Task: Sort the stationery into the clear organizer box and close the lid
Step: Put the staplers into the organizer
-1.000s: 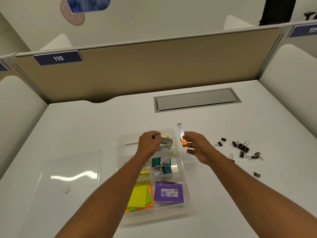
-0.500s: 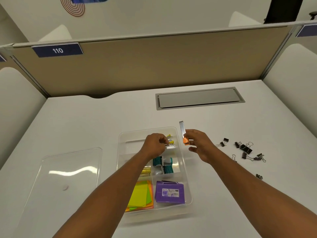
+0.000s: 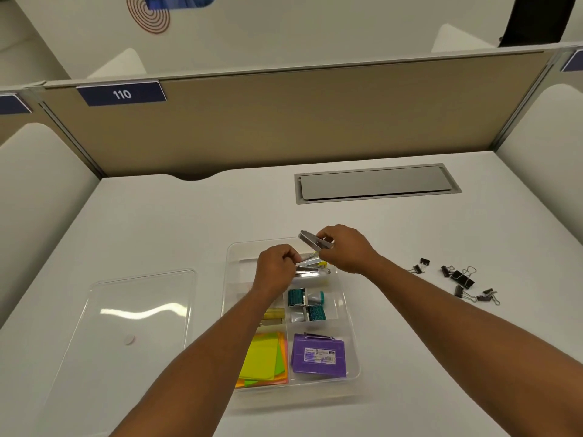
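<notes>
lid lies off, left of organizer box. left hand pinches a metal stapler over the far compartment; right hand grips a silver clip-like piece. Both look rigid, slick metal: hold by the flat sides. Fingers hide the contact; binder clips loose on the right

Bare desk is lying open beyond both hands; binder clips are scattering right of the right hand, the clear lid lying left of the left hand.
</notes>
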The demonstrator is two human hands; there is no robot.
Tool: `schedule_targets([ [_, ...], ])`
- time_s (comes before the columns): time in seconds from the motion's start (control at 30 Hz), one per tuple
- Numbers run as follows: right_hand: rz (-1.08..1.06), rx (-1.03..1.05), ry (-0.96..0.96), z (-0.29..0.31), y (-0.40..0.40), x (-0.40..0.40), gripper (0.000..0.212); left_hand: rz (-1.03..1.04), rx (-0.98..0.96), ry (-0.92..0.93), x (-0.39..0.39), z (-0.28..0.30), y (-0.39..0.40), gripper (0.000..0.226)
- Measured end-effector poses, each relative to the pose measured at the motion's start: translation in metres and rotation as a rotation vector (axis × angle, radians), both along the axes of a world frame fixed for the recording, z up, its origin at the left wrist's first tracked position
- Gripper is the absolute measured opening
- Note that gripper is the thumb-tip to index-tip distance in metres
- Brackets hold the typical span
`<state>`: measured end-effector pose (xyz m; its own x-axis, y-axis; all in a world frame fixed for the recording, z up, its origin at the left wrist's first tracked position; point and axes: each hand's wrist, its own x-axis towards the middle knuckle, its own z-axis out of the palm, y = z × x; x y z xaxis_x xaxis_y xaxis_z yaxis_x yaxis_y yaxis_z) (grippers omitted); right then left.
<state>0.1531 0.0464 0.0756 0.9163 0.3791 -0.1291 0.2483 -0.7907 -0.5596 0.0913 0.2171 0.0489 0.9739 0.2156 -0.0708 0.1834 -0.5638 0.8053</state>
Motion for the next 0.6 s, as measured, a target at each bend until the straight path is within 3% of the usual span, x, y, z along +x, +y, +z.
schedule_targets([
  [0.27, 0.165, -0.456, -0.175, -0.016, 0.028, 0.007, 0.032, 0.062, -0.026, -0.009, -0.002, -0.004, 0.007, 0.035],
  [0.6, 0.222, -0.520, -0.270, -0.039, 0.029, -0.002, 0.040, 0.074, -0.038, -0.019, -0.007, -0.008, 0.013, 0.032],
])
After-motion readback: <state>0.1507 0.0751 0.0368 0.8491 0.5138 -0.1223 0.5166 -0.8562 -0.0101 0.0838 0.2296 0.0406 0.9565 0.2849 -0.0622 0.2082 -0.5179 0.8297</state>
